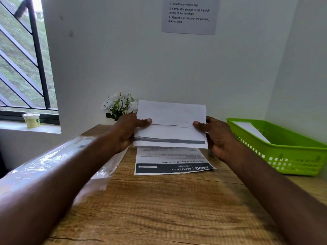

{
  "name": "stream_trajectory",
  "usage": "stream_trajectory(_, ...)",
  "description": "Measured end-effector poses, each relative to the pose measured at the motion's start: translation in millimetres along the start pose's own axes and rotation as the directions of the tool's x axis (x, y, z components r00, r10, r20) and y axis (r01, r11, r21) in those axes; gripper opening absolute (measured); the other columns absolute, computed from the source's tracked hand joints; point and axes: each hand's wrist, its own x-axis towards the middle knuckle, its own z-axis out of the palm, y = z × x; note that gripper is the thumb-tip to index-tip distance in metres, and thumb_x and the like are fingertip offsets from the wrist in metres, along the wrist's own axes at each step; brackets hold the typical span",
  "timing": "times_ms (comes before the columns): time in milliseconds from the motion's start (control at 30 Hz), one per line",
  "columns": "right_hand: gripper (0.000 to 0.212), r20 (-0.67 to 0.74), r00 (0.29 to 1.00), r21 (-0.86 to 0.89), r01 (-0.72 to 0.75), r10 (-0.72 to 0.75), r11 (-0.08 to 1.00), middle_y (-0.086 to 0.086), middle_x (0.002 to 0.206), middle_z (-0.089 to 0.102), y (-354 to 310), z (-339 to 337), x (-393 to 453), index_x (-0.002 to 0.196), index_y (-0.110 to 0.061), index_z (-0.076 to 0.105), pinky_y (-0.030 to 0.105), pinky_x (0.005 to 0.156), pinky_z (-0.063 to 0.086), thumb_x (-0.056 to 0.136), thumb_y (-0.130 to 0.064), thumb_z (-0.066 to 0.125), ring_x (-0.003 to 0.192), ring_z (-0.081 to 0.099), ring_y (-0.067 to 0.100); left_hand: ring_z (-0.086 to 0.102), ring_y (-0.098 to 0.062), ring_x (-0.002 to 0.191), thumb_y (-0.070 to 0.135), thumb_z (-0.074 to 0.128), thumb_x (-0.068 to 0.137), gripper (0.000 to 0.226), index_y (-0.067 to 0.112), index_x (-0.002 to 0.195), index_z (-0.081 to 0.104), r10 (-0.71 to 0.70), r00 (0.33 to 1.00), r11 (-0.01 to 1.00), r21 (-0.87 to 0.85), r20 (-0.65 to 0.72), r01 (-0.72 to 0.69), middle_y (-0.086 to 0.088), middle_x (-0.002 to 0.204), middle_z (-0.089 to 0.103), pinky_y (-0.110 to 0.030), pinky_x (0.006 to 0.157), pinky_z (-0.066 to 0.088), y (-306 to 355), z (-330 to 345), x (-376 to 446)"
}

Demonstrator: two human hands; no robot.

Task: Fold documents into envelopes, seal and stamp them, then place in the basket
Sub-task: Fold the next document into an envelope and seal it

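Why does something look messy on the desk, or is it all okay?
Nothing is spilled or broken. Only the plastic sleeve looks untidy: it lies crumpled along the desk's left side. Both hands hold the folded document level.

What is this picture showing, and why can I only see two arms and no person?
The camera is worn on the person's head and looks forward and down, so you see just what they see: their own two arms reaching out. There is only this one picture and no machine in it.

The left hand and right hand hold a folded white sheet of paper by its two ends, lifted above the brown wooden table. Under it on the table lies a printed white sheet with a dark band. A clear plastic bag lies at the left, and a bright green plastic basket stands at the right with something flat and white inside. At the back are white flowers and a paper notice on the wall listing the steps.
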Motion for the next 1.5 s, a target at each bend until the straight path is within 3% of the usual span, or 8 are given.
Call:
stream_trajectory(267, 0.033, -0.029, 0.999, -0.032, 0.014, -0.015, 0.999, 0.012, 0.086, 0.074, 2, -3, 6, 0.084, -0.012, 0.076, 0.038, 0.068, 0.062, 0.091, 0.01, 0.052, 0.071, 0.07, 0.028, 0.075, -0.027, 0.077, 0.004, 0.071, 0.09, 0.012, 0.014, 0.095, 0.078, -0.009, 0.997, 0.997, -0.076, -0.082, 0.002, -0.015, 0.098, 0.076, -0.032, 0.055, 0.061, 4, 0, 0)
stream_trajectory(400, 0.031, -0.033, 0.999, -0.004, 0.013, -0.013, 1.0, 0.014, 0.089, 0.076, 0, -2, 4, 0.084, -0.01, 0.077, 0.036, 0.064, 0.063, 0.093, 0.006, 0.052, 0.069, 0.07, 0.028, 0.073, -0.02, 0.062, 0.012, 0.068, 0.095, 0.011, 0.011, 0.103, 0.075, -0.034, 0.998, 0.991, -0.133, -0.046, 0.027, -0.012, 0.092, 0.073, -0.027, 0.048, 0.058, 8, 0, -3)
stream_trajectory(700, 0.023, -0.025, 0.999, 0.066, 0.024, -0.023, 0.998, 0.013, 0.105, 0.078, -3, -2, 1, 0.102, -0.001, 0.076, 0.047, 0.09, 0.058, 0.086, -0.009, 0.062, 0.084, 0.071, 0.027, 0.072, -0.029, 0.088, 0.025, 0.05, 0.104, 0.032, 0.003, 0.119, 0.067, -0.051, 0.996, 0.962, -0.271, -0.068, 0.031, -0.017, 0.11, 0.073, -0.031, 0.051, 0.059, 11, -4, -7)
stream_trajectory(900, 0.025, -0.016, 0.991, -0.013, 0.132, -0.133, 0.991, 0.004, 0.092, 0.079, 1, 1, 0, 0.096, -0.013, 0.077, 0.031, 0.067, 0.061, 0.086, 0.006, 0.065, 0.085, 0.072, 0.023, 0.07, -0.026, 0.09, 0.01, 0.06, 0.102, 0.021, 0.008, 0.119, 0.072, 0.023, 0.993, 0.996, -0.081, -0.115, -0.032, -0.016, 0.115, 0.074, -0.026, 0.046, 0.054, 8, 1, -11)
stream_trajectory(967, 0.019, -0.053, 0.947, -0.236, 0.295, -0.316, 0.926, -0.002, 0.098, 0.079, 2, -2, 3, 0.099, -0.022, 0.079, 0.033, 0.08, 0.058, 0.087, -0.009, 0.072, 0.096, 0.072, 0.018, 0.069, -0.028, 0.09, 0.015, 0.064, 0.101, 0.015, 0.014, 0.11, 0.075, 0.098, 0.985, 0.995, -0.021, -0.139, -0.102, -0.015, 0.11, 0.075, -0.026, 0.044, 0.052, 9, 2, -12)
stream_trajectory(1067, 0.017, 0.095, 0.76, -0.616, 0.553, -0.643, 0.561, -0.014, 0.105, 0.076, 1, 1, -4, 0.105, -0.029, 0.078, 0.033, 0.097, 0.052, 0.089, -0.032, 0.074, 0.105, 0.068, 0.005, 0.071, -0.017, 0.077, 0.019, 0.07, 0.097, 0.008, 0.02, 0.099, 0.078, 0.244, 0.96, 0.969, 0.073, -0.136, -0.236, -0.003, 0.092, 0.077, -0.025, 0.047, 0.051, 10, 3, -14)
stream_trajectory(1167, 0.023, 0.267, 0.63, -0.699, 0.647, -0.729, 0.304, -0.019, 0.114, 0.073, 2, 11, -17, 0.109, -0.03, 0.076, 0.039, 0.102, 0.05, 0.093, -0.044, 0.067, 0.11, 0.065, 0.0, 0.068, -0.005, 0.075, 0.018, 0.072, 0.096, 0.007, 0.018, 0.098, 0.079, 0.39, 0.918, 0.917, 0.118, -0.069, -0.381, 0.003, 0.091, 0.077, -0.022, 0.055, 0.051, 10, 8, -16)
stream_trajectory(1500, 0.011, 0.366, 0.647, -0.646, 0.694, -0.668, 0.318, -0.019, 0.095, 0.076, 3, 19, -24, 0.097, -0.027, 0.081, 0.036, 0.09, 0.055, 0.092, -0.029, 0.072, 0.091, 0.068, -0.001, 0.07, -0.01, 0.099, 0.013, 0.076, 0.09, 0.01, 0.018, 0.097, 0.081, 0.557, 0.828, 0.814, 0.154, 0.066, -0.56, 0.001, 0.101, 0.08, -0.025, 0.078, 0.056, 8, 15, -16)
